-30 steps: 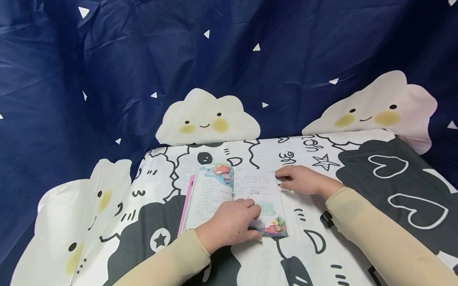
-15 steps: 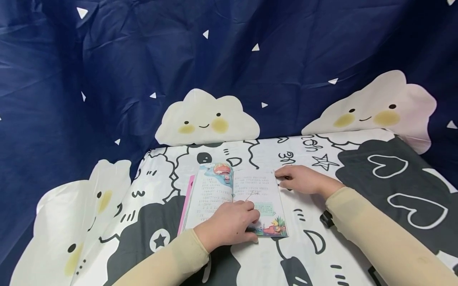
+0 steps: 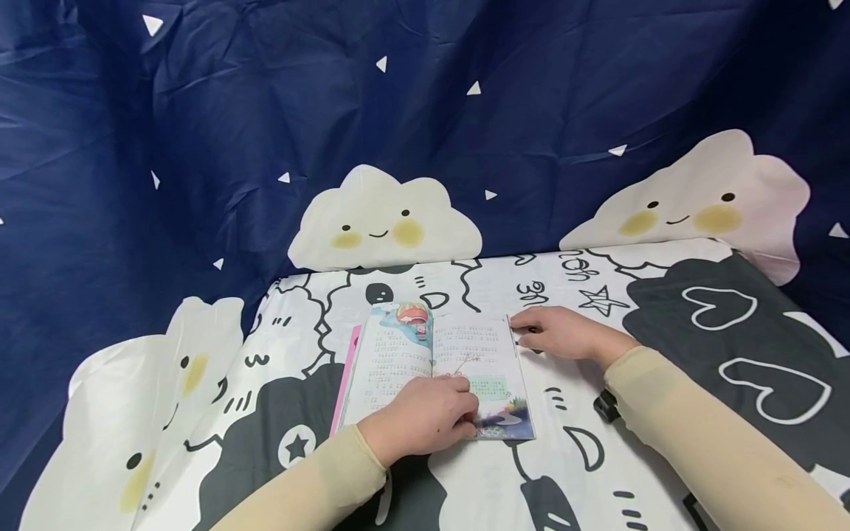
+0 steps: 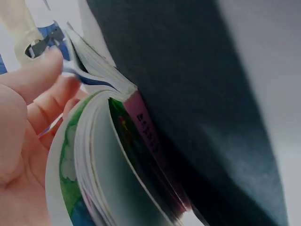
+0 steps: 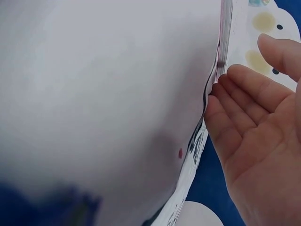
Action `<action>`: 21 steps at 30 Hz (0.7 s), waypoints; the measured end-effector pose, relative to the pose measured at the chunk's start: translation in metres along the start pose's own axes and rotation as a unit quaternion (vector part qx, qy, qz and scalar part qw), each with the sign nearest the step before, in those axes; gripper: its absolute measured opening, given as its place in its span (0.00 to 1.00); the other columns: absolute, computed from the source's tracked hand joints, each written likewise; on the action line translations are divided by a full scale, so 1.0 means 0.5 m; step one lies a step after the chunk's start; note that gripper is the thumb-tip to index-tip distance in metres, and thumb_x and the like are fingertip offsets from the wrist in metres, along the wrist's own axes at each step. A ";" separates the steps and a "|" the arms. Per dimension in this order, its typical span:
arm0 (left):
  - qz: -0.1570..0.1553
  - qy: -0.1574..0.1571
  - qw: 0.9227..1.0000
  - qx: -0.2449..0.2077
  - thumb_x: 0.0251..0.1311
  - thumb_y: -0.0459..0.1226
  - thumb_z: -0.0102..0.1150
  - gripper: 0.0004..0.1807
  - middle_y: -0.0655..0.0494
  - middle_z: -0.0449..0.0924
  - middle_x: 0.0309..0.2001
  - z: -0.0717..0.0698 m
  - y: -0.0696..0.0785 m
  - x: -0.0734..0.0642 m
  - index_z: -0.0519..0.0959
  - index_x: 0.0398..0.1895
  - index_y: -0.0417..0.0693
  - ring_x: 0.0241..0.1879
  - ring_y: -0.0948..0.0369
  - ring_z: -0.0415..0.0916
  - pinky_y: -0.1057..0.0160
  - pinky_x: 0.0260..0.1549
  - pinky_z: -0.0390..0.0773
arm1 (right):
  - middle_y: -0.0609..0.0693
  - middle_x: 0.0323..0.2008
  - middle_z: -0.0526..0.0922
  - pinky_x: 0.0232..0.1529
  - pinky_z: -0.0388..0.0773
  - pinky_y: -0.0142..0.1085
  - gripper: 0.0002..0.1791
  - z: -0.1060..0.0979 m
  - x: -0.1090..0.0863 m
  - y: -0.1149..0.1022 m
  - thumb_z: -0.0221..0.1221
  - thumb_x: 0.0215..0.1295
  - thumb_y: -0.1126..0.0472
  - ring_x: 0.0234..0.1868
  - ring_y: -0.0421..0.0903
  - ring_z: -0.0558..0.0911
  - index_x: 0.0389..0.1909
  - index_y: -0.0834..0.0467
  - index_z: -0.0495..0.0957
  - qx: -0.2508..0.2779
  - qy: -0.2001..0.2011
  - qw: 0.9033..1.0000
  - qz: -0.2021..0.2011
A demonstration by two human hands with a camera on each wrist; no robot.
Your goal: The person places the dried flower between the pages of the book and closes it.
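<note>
1. We see the book (image 3: 451, 346) open on black-and-white printed cloth (image 3: 564, 405), before navy drapery (image 3: 425, 103).
2. The right hand (image 3: 566, 334) touches its edge, fingers straight.
3. The left hand (image 3: 427, 415) rests across pages; whether pinching, we cannot tell.

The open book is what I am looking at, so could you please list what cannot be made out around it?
- Head view: the printed characters in the book, too small to read; the lower end of its fold, hidden by the left grip.
- Left wrist view: the spine lettering, too blurred to read.
- Right wrist view: part of the right grip, cut off by the right edge; the dark blue patch, too blurred to identify.
</note>
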State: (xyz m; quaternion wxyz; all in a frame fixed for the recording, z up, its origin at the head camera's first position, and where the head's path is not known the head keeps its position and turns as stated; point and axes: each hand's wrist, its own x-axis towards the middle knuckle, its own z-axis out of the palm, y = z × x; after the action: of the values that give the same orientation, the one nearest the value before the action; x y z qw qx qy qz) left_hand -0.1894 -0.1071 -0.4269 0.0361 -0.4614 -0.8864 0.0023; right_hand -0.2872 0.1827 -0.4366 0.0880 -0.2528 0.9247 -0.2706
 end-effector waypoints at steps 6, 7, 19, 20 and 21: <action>-0.038 0.001 0.999 0.008 0.63 0.46 0.67 0.10 0.69 0.70 0.28 -0.008 0.007 -0.001 0.79 0.26 0.60 0.25 0.70 0.68 0.66 0.21 0.70 | 0.59 0.65 0.76 0.68 0.63 0.56 0.24 -0.002 -0.002 -0.001 0.58 0.71 0.57 0.68 0.61 0.71 0.65 0.61 0.78 -0.004 0.003 1.000 -0.005; -0.045 0.003 0.999 0.007 0.63 0.46 0.67 0.11 0.69 0.70 0.28 -0.009 0.008 -0.003 0.78 0.26 0.60 0.24 0.70 0.67 0.67 0.20 0.69 | 0.59 0.65 0.75 0.68 0.63 0.56 0.24 -0.002 -0.002 -0.001 0.58 0.71 0.57 0.68 0.61 0.70 0.65 0.61 0.78 -0.004 0.003 1.000 -0.005; -0.131 0.139 0.976 -0.101 0.60 0.38 0.60 0.11 0.69 0.65 0.21 -0.023 -0.022 -0.024 0.70 0.22 0.58 0.19 0.69 0.63 0.68 0.16 0.61 | 0.60 0.67 0.74 0.69 0.61 0.57 0.24 0.000 0.001 0.000 0.58 0.72 0.57 0.69 0.62 0.69 0.66 0.62 0.76 -0.013 0.000 1.000 -0.006; -0.139 0.152 0.972 -0.110 0.60 0.37 0.60 0.11 0.69 0.66 0.21 -0.027 -0.026 -0.025 0.70 0.24 0.58 0.19 0.68 0.64 0.68 0.17 0.62 | 0.60 0.67 0.74 0.69 0.61 0.57 0.24 0.001 0.001 0.000 0.58 0.72 0.57 0.69 0.62 0.69 0.66 0.62 0.76 -0.013 0.000 1.000 -0.005; -0.143 0.163 0.969 -0.119 0.59 0.35 0.59 0.10 0.69 0.66 0.21 -0.030 -0.030 -0.024 0.70 0.25 0.57 0.19 0.68 0.64 0.68 0.17 0.63 | 0.60 0.67 0.74 0.68 0.61 0.57 0.24 0.001 0.001 0.000 0.58 0.72 0.57 0.69 0.62 0.69 0.66 0.62 0.77 -0.014 0.000 1.000 -0.004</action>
State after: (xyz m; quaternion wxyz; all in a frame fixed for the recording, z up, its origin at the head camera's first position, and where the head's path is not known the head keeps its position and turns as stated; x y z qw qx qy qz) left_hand -0.1939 -0.1263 -0.4122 0.1245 -0.3247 -0.9194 -0.1839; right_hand -0.2877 0.1823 -0.4371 0.0834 -0.2581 0.9272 -0.2583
